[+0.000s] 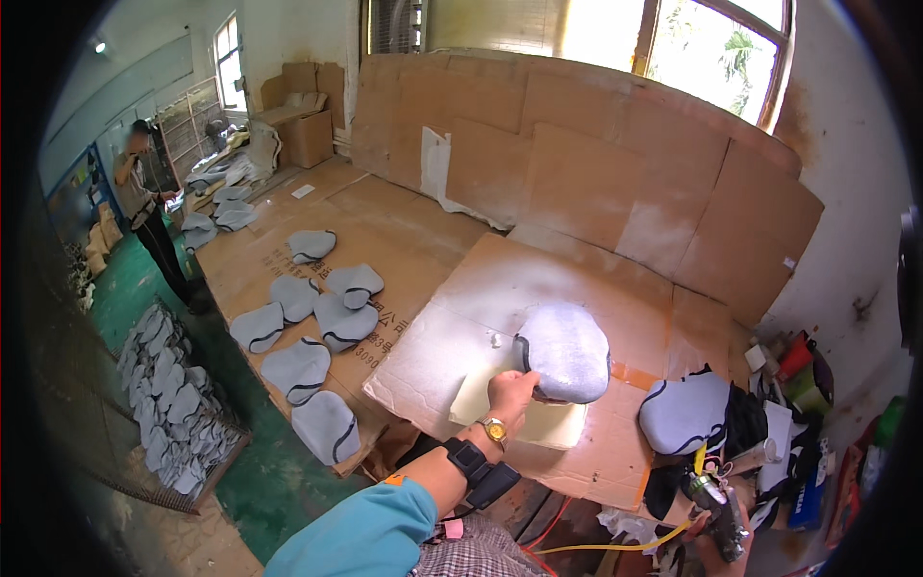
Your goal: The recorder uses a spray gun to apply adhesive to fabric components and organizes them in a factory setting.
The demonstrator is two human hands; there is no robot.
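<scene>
My left hand [512,389] comes in from below in a teal sleeve, with a watch and a black strapped device on the arm. Its fingers pinch the near left edge of a rounded grey padded piece [567,354] with black edging. That piece lies over a pale yellowish block [553,425] on a cardboard sheet. At the lower right, my right hand [719,552], partly hidden, is closed around a metal spray gun [710,492] with a yellow hose. Beside the gun rests another grey padded piece [683,413].
Several grey pieces [295,368] lie on the cardboard-covered table [216,274] to the left. A crate heaped with more pieces [173,404] stands on the green floor. Upright cardboard [577,173] lines the back. Bottles and clutter [808,375] crowd the right. A person [154,212] stands far left.
</scene>
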